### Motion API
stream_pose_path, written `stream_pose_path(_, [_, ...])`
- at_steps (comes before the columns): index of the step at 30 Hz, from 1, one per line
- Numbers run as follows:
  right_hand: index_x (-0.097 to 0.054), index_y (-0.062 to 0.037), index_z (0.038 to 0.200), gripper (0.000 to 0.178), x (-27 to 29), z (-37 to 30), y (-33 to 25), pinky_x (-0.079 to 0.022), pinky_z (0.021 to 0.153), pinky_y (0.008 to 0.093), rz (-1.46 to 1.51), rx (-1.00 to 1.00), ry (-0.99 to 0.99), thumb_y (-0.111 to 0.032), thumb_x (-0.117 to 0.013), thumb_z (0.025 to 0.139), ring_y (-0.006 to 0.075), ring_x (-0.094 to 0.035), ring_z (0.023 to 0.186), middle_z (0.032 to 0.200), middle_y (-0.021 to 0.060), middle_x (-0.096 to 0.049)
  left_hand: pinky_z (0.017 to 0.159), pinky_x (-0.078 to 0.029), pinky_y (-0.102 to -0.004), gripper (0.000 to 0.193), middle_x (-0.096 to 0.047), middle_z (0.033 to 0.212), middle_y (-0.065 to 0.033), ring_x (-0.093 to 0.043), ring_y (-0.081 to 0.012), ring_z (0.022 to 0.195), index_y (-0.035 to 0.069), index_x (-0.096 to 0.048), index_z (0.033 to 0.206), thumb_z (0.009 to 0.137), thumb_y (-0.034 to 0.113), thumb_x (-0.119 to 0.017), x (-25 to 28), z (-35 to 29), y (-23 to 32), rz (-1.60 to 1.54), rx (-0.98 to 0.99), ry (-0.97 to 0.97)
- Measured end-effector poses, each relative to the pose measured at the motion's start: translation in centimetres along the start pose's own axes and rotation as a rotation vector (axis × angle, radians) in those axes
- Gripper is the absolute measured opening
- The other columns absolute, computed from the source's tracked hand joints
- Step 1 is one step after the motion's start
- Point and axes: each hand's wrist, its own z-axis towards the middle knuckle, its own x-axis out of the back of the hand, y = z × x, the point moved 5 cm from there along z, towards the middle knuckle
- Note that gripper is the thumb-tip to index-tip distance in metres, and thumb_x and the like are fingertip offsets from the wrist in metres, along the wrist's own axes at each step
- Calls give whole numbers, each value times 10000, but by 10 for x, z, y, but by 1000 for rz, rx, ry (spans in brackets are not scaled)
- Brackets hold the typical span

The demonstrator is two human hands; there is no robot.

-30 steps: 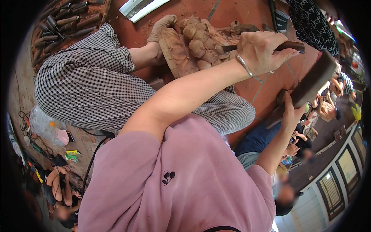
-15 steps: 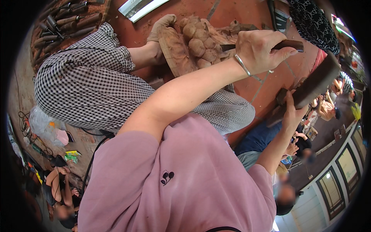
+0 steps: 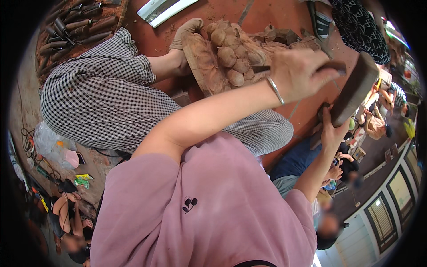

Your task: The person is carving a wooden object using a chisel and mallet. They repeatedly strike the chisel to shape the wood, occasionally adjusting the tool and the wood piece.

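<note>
My left hand (image 3: 296, 73), a silver bangle at its wrist, is closed round a chisel (image 3: 334, 67). The dark handle sticks out to the right, and the blade points left at a carved wooden piece (image 3: 231, 55) with a cluster of round, fruit-like knobs. My forearm hides part of the carving's near edge; where the blade tip touches cannot be made out. On the right, my right hand (image 3: 333, 135) grips a thick dark wooden mallet (image 3: 358, 86), its head close to the chisel's butt end. My foot (image 3: 189, 29) rests against the carving's left end.
A tray of wooden-handled carving tools (image 3: 80, 29) lies at the far left. A shiny metal strip (image 3: 164, 11) is on the red tiled floor behind the carving. Another person's sandalled foot (image 3: 322, 24) stands at the far right. More people sit to the right and lower left.
The mallet has swung left, nearer the chisel's butt. My left hand and the chisel have shifted slightly toward me, and the hand is a little blurred.
</note>
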Motion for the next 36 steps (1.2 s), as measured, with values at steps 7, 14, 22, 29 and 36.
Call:
stream_pose_path(7, [-522,9,1220,451,-1,-1,-2,-494,791,264,271,-37,-3,30,-731,820,124,-581,913,1112,69,-579,483,-471,-340,293,-572,609,-15,-620,-208,559,160,-683,875,807,442,-721,-17,-2,5,55,-85,-31])
stream_pose_path(14, [-463,1,1310,545,-2,-1,6,-510,749,256,221,23,-6,35,-713,827,129,-597,867,1062,71,-603,488,-493,-320,329,-628,641,-25,-650,-207,587,145,-705,887,818,466,-709,-20,6,-14,123,-71,-42])
stream_pose_path(22, [-525,0,1253,473,-6,3,-2,-499,814,311,274,-73,-24,-9,-728,826,179,-590,951,1120,85,-580,477,-476,-318,330,-620,627,-28,-634,-198,561,138,-711,873,811,462,-723,-16,8,-13,85,-95,11])
stream_pose_path(29, [-594,2,1065,337,-1,9,9,-434,878,371,114,-24,-3,-84,-769,791,255,-539,966,1022,115,-541,476,-474,-305,349,-635,643,-30,-633,-198,557,117,-707,863,804,460,-733,-11,8,-14,53,-123,49])
stream_pose_path(36, [-585,-9,1102,339,-4,4,4,-463,830,299,348,-118,16,-53,-748,808,173,-573,875,965,54,-604,473,-474,-301,351,-649,659,-31,-635,-194,557,115,-713,866,809,460,-735,-9,7,-15,43,-126,48])
